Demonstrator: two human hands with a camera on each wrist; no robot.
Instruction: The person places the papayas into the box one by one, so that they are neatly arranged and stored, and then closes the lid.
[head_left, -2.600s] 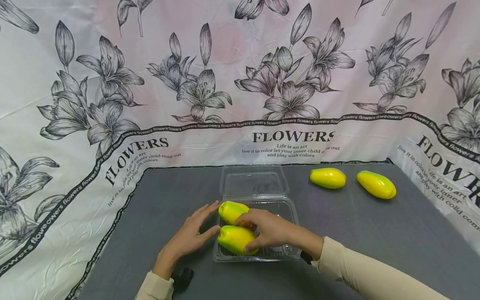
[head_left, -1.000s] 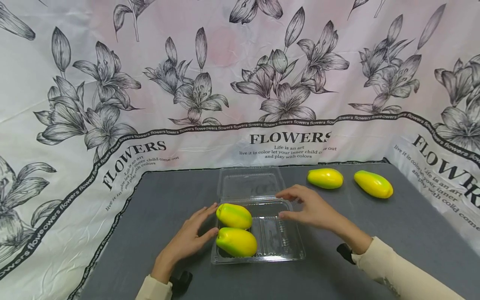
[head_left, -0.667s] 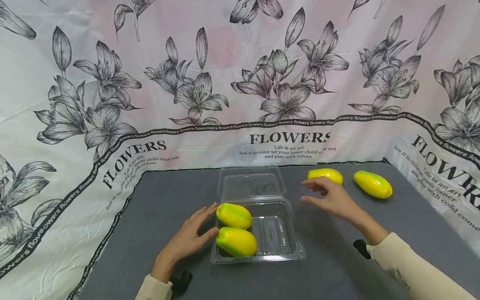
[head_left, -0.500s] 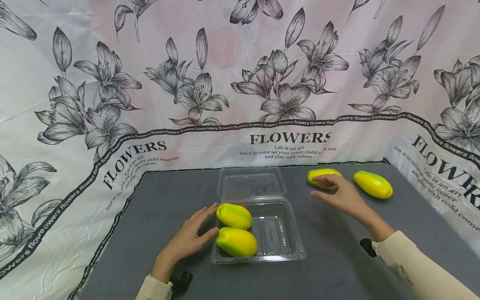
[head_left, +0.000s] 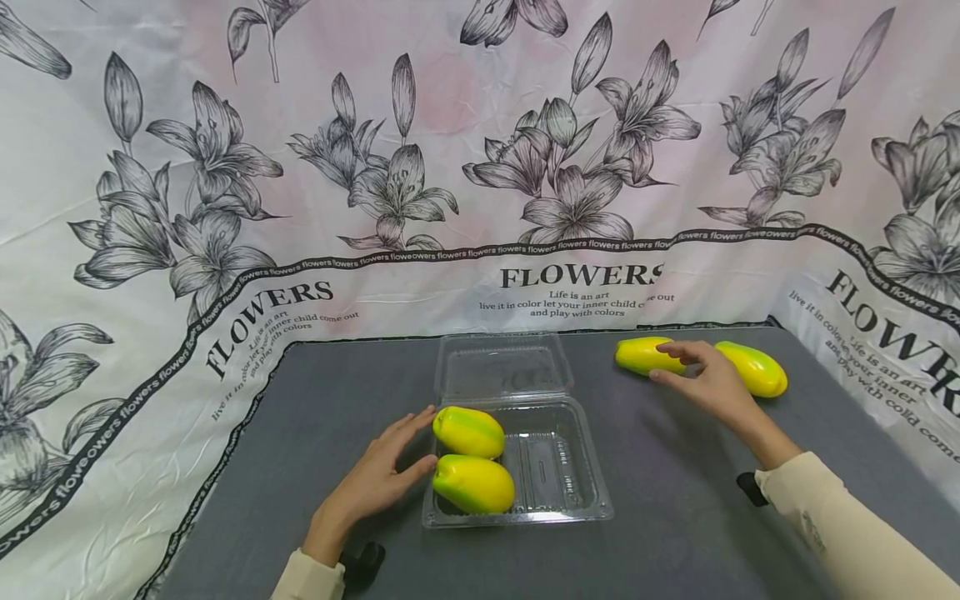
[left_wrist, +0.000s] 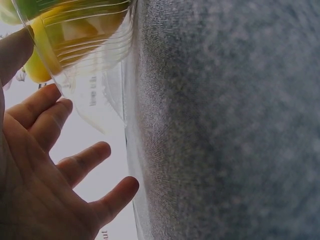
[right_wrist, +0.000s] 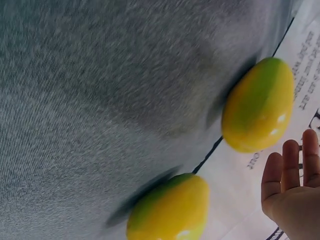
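Two yellow-green mangoes, a rear one point(head_left: 468, 432) and a front one point(head_left: 476, 485), lie side by side in the left half of a clear plastic clamshell box point(head_left: 551, 475). My left hand point(head_left: 375, 471) has its fingers spread at the box's left edge; the left wrist view shows thumb and fingertips right by the clear wall point(left_wrist: 92, 42). Over at the back right, my right hand point(head_left: 708, 383) hovers with nothing in it, fingers extended. It overlaps the third mango point(head_left: 639, 356) in the head view and partly covers the fourth mango point(head_left: 761, 371).
The box's lid point(head_left: 502, 367) is folded back flat behind it on the grey table point(head_left: 315, 400). A flower-printed cloth point(head_left: 420, 292) hangs along the table's back and sides. Dark wrist straps show at both cream sleeves point(head_left: 832, 508).
My right hand has let go of the front mango in the box and moved right and back to the two loose mangoes. The left hand has stayed at the box's left edge.
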